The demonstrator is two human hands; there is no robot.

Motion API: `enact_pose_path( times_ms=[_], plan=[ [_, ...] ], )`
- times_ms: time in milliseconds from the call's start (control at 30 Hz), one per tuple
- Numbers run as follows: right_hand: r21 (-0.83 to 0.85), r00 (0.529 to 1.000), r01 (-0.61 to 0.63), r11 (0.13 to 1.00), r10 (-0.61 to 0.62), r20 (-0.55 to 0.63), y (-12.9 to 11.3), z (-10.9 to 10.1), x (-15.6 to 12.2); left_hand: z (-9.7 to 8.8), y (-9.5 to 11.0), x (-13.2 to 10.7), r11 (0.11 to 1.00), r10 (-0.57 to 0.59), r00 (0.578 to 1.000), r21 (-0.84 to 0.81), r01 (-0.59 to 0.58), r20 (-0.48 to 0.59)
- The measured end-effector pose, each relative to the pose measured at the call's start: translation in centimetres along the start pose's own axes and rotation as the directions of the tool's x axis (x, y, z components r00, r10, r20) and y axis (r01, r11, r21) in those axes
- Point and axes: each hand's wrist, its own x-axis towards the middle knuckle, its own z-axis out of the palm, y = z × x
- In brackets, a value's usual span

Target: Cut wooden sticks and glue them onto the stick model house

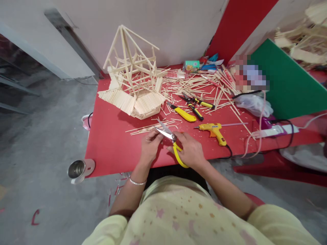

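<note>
My right hand (191, 149) grips a pair of yellow-handled scissors (177, 153), their silver blades parted and pointing up and to the left. Beside the blades, my left hand (150, 144) is closed in a pinch; whatever its fingers hold is too small or hidden to name. Just beyond both hands, a few loose thin wooden sticks (143, 129) lie on the red tabletop (109, 143). Behind them stands a pavilion-like model (133, 78) built from wooden sticks, with an open roof frame and a slatted base.
A yellow utility knife (184, 113), black-and-yellow pliers (194, 108) and a yellow glue gun (214, 131) lie to the right. Scattered sticks (189, 85) cover the back. A metal mug (81, 169) sits at the left front corner; a green board (288, 81) leans at the right.
</note>
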Motion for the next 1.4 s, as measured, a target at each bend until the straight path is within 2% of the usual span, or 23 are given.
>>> enact_pose_path(
  times_ms=[133,400,567,667,767,900,1100,1233,1400],
  plan=[
    [-0.016,1.0,-0.011,1.0,0.012,0.006,-0.2,0.0,0.0,0.0,0.1,0.1,0.997,0.072,0.997,0.043,-0.071,-0.006],
    [0.041,0.999,-0.012,0.999,0.01,0.043,-0.4,0.3,0.1,0.2,-0.4,0.3,0.996,0.091,0.995,-0.001,-0.091,-0.034],
    [0.103,0.999,-0.021,0.994,0.017,0.041,-0.8,0.7,0.3,0.1,-0.2,0.1,0.998,0.066,0.996,-0.013,-0.067,-0.063],
    [0.123,0.999,-0.021,0.992,0.016,0.04,-0.7,1.0,0.3,-0.2,0.2,-0.1,1.0,0.025,0.999,-0.005,-0.025,-0.02],
    [0.131,0.999,-0.024,0.991,0.02,0.029,-0.7,1.4,0.3,-0.4,0.4,-0.2,0.999,0.033,0.999,0.027,-0.033,0.012],
    [0.138,0.999,-0.034,0.99,0.03,0.031,-1.0,1.9,0.4,-0.3,0.2,-0.4,0.997,0.063,0.997,0.046,-0.061,-0.048],
    [0.114,0.995,-0.061,0.992,0.052,0.086,-1.2,2.0,0.2,0.0,-0.5,-1.0,0.997,-0.033,0.992,-0.079,0.024,-0.122],
    [0.111,0.98,-0.138,0.984,0.119,0.157,-0.8,1.9,-0.3,0.0,-0.6,-1.2,0.978,-0.134,0.981,-0.175,0.109,-0.138],
    [0.088,0.983,-0.105,0.991,0.091,0.157,-0.6,0.8,-0.7,0.0,-0.6,-0.9,0.971,-0.161,0.978,-0.201,0.131,-0.136]
  ],
)
